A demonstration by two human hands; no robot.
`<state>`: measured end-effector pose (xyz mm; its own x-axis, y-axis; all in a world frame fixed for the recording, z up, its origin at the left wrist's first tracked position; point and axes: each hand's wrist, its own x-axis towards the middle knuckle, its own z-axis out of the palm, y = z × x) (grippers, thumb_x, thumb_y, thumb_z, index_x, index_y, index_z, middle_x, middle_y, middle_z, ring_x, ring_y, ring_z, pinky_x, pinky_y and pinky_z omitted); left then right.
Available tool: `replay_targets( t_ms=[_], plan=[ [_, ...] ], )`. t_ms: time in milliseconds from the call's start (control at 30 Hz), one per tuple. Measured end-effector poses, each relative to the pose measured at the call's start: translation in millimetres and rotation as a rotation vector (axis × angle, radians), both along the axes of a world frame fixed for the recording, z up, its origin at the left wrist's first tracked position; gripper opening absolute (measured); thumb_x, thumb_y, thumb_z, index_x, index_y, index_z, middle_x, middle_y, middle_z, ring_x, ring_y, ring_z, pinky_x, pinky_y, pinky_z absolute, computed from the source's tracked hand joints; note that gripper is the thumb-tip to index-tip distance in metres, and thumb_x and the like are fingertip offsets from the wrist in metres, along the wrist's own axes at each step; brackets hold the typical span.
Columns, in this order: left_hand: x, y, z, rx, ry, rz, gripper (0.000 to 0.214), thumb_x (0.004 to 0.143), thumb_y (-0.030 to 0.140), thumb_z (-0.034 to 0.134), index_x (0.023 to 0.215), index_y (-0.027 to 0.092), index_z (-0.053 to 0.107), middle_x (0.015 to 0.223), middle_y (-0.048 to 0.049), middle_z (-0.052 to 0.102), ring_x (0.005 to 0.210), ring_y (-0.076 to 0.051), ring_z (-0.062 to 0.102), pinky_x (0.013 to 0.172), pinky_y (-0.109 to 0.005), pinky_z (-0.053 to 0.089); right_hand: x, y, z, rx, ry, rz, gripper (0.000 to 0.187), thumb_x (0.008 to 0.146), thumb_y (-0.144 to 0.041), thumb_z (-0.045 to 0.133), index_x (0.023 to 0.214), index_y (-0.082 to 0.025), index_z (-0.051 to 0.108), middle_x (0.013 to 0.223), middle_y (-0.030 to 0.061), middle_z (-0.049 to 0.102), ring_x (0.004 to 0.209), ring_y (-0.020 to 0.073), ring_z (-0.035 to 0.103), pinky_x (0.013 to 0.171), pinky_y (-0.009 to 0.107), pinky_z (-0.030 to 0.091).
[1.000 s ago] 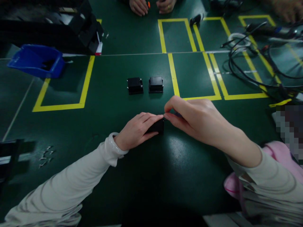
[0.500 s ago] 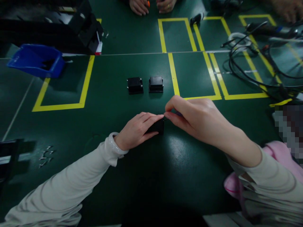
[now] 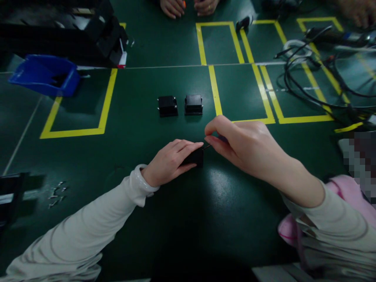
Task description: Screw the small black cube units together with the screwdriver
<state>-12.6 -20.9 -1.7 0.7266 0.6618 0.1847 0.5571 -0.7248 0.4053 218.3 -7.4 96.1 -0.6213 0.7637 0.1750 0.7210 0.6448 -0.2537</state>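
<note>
My left hand (image 3: 173, 160) is wrapped over a small black box (image 3: 198, 156) on the green table, thumb in front and fingers on top. Closed in a pinch, my right hand (image 3: 237, 145) is at the box's right end. From it a thin dark-shafted tool (image 3: 207, 147) points down to the box's right side; its handle is mostly hidden in the palm, so its exact kind is unclear. Beyond my hands stand two similar black boxes, a left one (image 3: 167, 106) and a right one (image 3: 194, 104), with small metallic screws at their sides.
Several loose screws (image 3: 55, 196) lie at left. A blue bin (image 3: 44, 74) sits near a black rack (image 3: 100, 35). Black cables (image 3: 293, 86) coil at right by a dark cylindrical tool (image 3: 331, 37). Another person's hands (image 3: 173, 8) rest at the far edge. Yellow tape marks the table.
My right hand has shifted slightly up, with more of the tool's thin shaft showing. My left hand and the black box stay in place.
</note>
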Motion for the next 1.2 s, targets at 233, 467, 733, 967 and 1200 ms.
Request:
replay_targets(
  t_ms=[233,467,733,967,1200],
  plan=[
    [-1.3,-0.2,-0.7,0.013,-0.012,-0.007,0.055,0.097,0.031,0.060,0.145,0.015,0.040,0.126,-0.0129,0.060,0.114,-0.026,0.057,0.100,-0.045,0.051,0.5,-0.2,-1.0,0.005,0.028,0.027,0.023,0.100,-0.027,0.037,0.100,-0.017,0.058,0.065,-0.0026,0.053,0.053,0.0082,0.040,0.054,0.023,0.025],
    [-1.7,-1.3,0.9,0.004,0.006,-0.003,0.055,0.097,0.031,0.059,0.145,0.016,0.039,0.127,-0.0129,0.059,0.115,-0.026,0.057,0.100,-0.045,0.051,0.9,-0.6,1.4,-0.016,0.008,0.011,0.022,0.099,-0.027,0.040,0.099,-0.017,0.059,0.062,-0.0028,0.051,0.052,0.0089,0.044,0.053,0.023,0.025],
    [-0.9,-0.7,1.7,-0.010,0.014,0.002,0.053,0.097,0.031,0.059,0.145,0.017,0.040,0.127,-0.0128,0.060,0.115,-0.027,0.057,0.100,-0.045,0.051,0.3,-1.0,2.4,-0.033,0.009,0.000,0.023,0.099,-0.031,0.041,0.100,-0.016,0.060,0.061,-0.0028,0.051,0.051,0.0094,0.043,0.054,0.023,0.025],
    [-0.8,-0.6,1.0,-0.010,0.003,0.003,0.053,0.097,0.031,0.059,0.145,0.018,0.039,0.127,-0.0126,0.059,0.116,-0.027,0.057,0.100,-0.045,0.051,0.4,-0.6,1.9,-0.052,0.037,0.022,0.021,0.098,-0.025,0.040,0.107,-0.017,0.058,0.064,-0.0030,0.053,0.053,0.0091,0.045,0.054,0.023,0.026],
    [-1.3,-1.0,1.9,0.004,0.013,0.000,0.055,0.097,0.030,0.060,0.145,0.016,0.039,0.127,-0.0130,0.059,0.115,-0.026,0.057,0.100,-0.045,0.051,0.5,-0.2,1.8,-0.049,0.017,-0.006,0.024,0.100,-0.030,0.040,0.099,-0.017,0.060,0.061,-0.0026,0.053,0.051,0.0088,0.043,0.054,0.024,0.026]
  ],
)
